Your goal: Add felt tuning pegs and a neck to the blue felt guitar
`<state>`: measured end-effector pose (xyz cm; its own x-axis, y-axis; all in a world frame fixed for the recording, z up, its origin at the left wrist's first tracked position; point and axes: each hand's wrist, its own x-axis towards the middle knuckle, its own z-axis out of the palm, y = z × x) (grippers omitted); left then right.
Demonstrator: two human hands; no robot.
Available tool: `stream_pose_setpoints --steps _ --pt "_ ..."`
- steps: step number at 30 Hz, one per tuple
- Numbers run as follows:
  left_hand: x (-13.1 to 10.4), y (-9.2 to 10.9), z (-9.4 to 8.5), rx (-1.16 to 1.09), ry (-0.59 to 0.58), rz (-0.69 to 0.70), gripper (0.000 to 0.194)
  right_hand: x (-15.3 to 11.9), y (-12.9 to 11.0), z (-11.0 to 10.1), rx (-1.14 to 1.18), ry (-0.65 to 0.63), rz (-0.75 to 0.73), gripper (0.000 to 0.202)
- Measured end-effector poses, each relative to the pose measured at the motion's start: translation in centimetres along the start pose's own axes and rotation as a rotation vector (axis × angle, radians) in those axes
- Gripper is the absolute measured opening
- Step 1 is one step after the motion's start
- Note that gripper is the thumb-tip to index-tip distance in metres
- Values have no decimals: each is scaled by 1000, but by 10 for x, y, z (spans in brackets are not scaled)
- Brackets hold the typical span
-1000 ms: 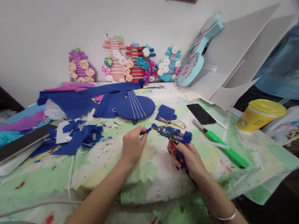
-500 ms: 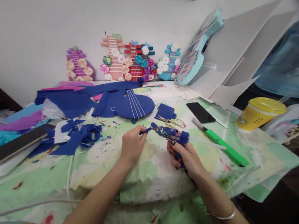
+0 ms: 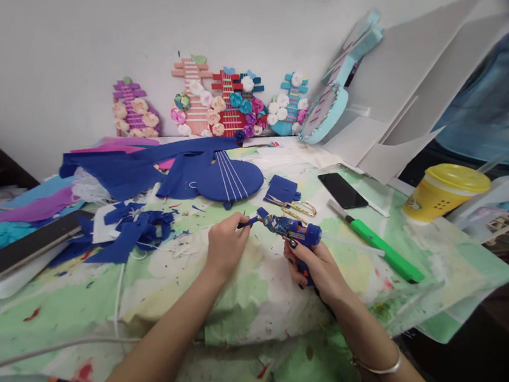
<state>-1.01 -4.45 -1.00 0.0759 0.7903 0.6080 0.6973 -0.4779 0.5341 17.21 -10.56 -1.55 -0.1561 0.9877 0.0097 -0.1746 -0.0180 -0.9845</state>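
My right hand [image 3: 311,262] is wrapped round the handle of a blue glue gun [image 3: 290,228], its nozzle pointing left. A white glue stick [image 3: 352,244] sticks out of the gun's rear. Between the pinched fingers of my left hand [image 3: 227,243] is a small dark blue strip [image 3: 249,221], its end close to the nozzle; whether they touch I cannot tell. Just beyond the gun lie gold-handled scissors [image 3: 300,208] and a stack of blue paper pieces [image 3: 282,188]. Farther back rests a blue instrument-shaped cutout [image 3: 250,176] with white strings.
On the right are a black phone [image 3: 342,190], a green utility knife [image 3: 385,249] and a yellow cup [image 3: 445,192]. Blue scraps [image 3: 124,233] and a long dark phone-like slab [image 3: 28,246] lie left. Decorated small instruments [image 3: 229,105] lean against the wall. A white cable [image 3: 61,346] crosses the front left.
Hardly anything differs. Both hands keep their places with the strip beside the nozzle, and the view has shifted very slightly.
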Motion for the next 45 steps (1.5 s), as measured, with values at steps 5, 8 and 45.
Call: stream_pose_setpoints --steps 5,8,45 --pt "0 0 0 0 4 0 12 0 2 -1 -15 12 14 25" --pt "0 0 1 -2 10 10 12 0 3 -2 -22 10 14 26" --pt "0 3 -1 -72 -4 -29 9 -1 -1 2 -217 51 18 35"
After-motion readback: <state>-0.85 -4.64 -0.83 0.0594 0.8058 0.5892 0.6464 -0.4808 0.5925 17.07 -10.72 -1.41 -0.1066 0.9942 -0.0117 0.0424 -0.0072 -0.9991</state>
